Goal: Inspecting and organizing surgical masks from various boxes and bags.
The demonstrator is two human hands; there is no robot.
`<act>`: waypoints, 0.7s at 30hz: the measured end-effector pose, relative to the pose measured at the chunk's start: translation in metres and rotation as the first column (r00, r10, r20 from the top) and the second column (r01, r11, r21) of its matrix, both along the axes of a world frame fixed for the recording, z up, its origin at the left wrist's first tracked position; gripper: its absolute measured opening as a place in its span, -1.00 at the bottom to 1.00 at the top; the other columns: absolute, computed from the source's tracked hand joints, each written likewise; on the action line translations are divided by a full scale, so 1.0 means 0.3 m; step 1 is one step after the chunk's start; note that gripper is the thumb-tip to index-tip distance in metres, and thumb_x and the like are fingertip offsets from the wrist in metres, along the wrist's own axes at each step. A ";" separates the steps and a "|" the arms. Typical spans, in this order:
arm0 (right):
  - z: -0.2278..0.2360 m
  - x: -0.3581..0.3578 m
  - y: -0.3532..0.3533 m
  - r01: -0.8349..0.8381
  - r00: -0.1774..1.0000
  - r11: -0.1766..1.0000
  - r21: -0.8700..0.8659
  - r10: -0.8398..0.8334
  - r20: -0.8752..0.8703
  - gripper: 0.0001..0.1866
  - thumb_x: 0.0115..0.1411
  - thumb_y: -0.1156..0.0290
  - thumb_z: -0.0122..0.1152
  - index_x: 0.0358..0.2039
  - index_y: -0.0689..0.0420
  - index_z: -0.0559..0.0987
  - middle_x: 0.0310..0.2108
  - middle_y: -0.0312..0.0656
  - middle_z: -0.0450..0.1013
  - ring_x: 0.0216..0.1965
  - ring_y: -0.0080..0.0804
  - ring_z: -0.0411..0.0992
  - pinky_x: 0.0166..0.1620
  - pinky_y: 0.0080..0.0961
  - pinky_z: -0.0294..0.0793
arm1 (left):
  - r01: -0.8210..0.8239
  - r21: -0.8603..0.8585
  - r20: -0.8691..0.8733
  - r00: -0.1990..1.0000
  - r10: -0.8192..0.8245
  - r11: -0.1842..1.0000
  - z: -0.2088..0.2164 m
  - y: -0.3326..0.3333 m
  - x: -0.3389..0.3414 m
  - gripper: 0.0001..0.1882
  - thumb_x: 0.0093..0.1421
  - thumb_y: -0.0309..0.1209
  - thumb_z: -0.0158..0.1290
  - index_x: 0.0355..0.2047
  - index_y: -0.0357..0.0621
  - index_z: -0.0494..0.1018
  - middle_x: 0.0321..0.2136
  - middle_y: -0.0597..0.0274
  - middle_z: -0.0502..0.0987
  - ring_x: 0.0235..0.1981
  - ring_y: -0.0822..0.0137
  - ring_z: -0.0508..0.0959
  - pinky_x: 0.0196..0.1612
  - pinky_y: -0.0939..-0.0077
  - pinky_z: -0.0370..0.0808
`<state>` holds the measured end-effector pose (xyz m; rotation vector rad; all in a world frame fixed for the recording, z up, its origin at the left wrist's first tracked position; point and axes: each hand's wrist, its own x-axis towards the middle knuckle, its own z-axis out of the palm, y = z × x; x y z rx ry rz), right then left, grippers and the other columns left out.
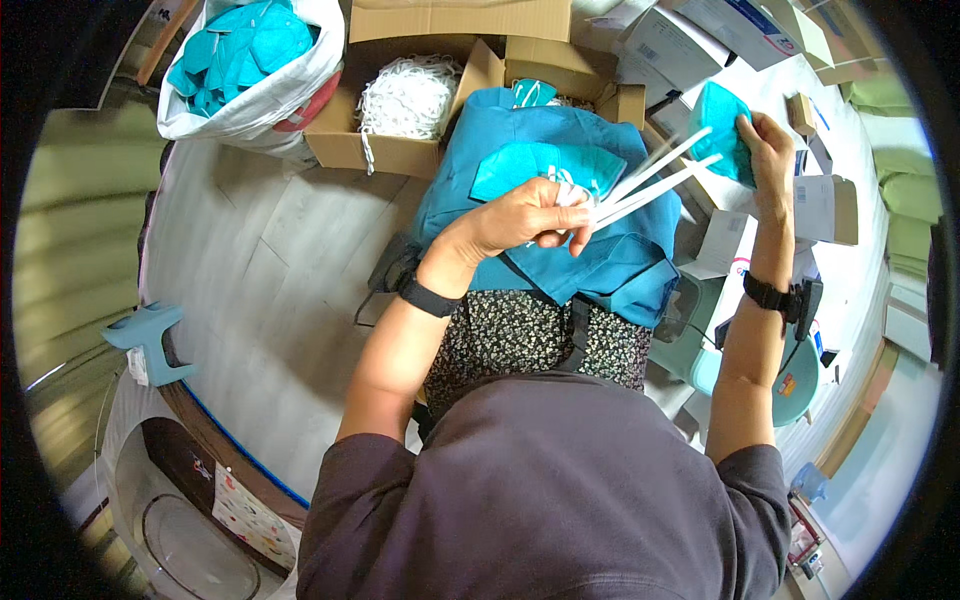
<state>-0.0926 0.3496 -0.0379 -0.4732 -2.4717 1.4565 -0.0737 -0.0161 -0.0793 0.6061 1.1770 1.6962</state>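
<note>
My right hand, raised at the right, pinches the edge of a folded teal face mask. White elastic straps run from this mask down to my left hand, which is closed on them over my lap. White loops also show above the left fingers. Just beyond that hand, another teal mask lies on the blue cloth draped across my knees, partly covered by my hand. Whether the left fingers also touch this second mask, I cannot tell.
A white sack at the far left holds many teal masks. Beside it, a cardboard box contains a heap of white straps. White cartons crowd the right side. A light blue stool stands at the left.
</note>
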 end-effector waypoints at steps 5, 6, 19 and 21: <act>-0.093 0.129 0.057 0.069 0.995 0.987 -0.148 -0.056 0.088 -0.79 0.26 0.38 0.23 -0.23 0.28 0.63 -0.43 -0.38 0.51 -0.44 -0.71 0.36 -0.34 -0.73 0.31 | -0.110 0.302 0.214 0.976 0.045 0.947 0.061 0.010 -0.010 -0.58 0.33 -0.13 -0.02 -0.50 -0.22 0.49 -0.20 -0.06 0.54 -0.53 0.51 0.45 -0.59 0.74 0.33; -0.093 0.144 0.020 0.090 0.993 0.964 -0.249 -0.069 0.092 -0.81 0.26 0.38 0.22 -0.29 0.27 0.63 -0.48 -0.42 0.47 -0.47 -0.73 0.33 -0.36 -0.73 0.30 | -0.154 0.394 0.289 0.957 0.037 0.906 0.063 0.020 -0.009 -0.58 0.35 -0.13 -0.03 -0.48 -0.24 0.51 -0.16 -0.08 0.53 -0.49 0.48 0.49 -0.58 0.74 0.38; -0.120 0.251 -0.186 -0.199 0.977 0.852 0.485 0.133 0.169 -0.61 0.06 0.56 0.18 -0.04 0.16 0.55 -0.15 -0.03 0.54 -0.05 -0.12 0.49 0.02 -0.30 0.43 | -0.116 -0.053 0.367 0.922 0.127 0.992 0.071 0.074 -0.015 -0.62 0.37 -0.15 -0.09 -0.17 -0.27 0.48 -0.36 0.11 0.59 -0.36 0.28 0.65 -0.46 0.56 0.57; -0.011 0.232 -0.252 -0.347 0.936 0.902 0.258 0.352 0.029 -0.46 0.00 0.61 0.15 0.09 0.13 0.48 0.03 -0.04 0.47 0.12 -0.15 0.41 0.16 -0.30 0.34 | -0.068 -0.086 0.399 0.912 0.097 0.994 0.099 0.077 -0.019 -0.61 0.37 -0.16 -0.10 -0.17 -0.29 0.48 -0.32 0.07 0.59 -0.32 0.21 0.66 -0.40 0.49 0.61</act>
